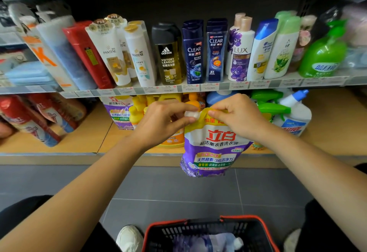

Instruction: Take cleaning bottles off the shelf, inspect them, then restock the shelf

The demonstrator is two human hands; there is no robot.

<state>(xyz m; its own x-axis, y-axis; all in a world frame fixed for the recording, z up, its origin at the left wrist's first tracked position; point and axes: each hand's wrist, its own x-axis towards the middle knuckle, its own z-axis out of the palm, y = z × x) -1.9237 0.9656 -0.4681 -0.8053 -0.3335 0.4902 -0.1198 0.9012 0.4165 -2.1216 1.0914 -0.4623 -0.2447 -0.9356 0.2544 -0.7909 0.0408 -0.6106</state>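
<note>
A purple and yellow detergent pouch (215,148) hangs in front of the lower shelf (83,148), held up by both hands. My left hand (164,120) pinches its white cap (191,115) at the top left corner. My right hand (238,115) grips the yellow top edge of the pouch beside the cap. Behind the pouch on the lower shelf stand a second purple pouch (119,112), yellow bottles (139,108), an orange bottle (172,139), green spray bottles (272,106) and a white bottle with a blue cap (296,112).
The upper shelf (178,88) carries a row of shampoo and body wash bottles and a green pump bottle (323,53). Red spray cans (29,120) lie at the lower left. A black basket with a red rim (210,234) sits on the grey floor between my shoes.
</note>
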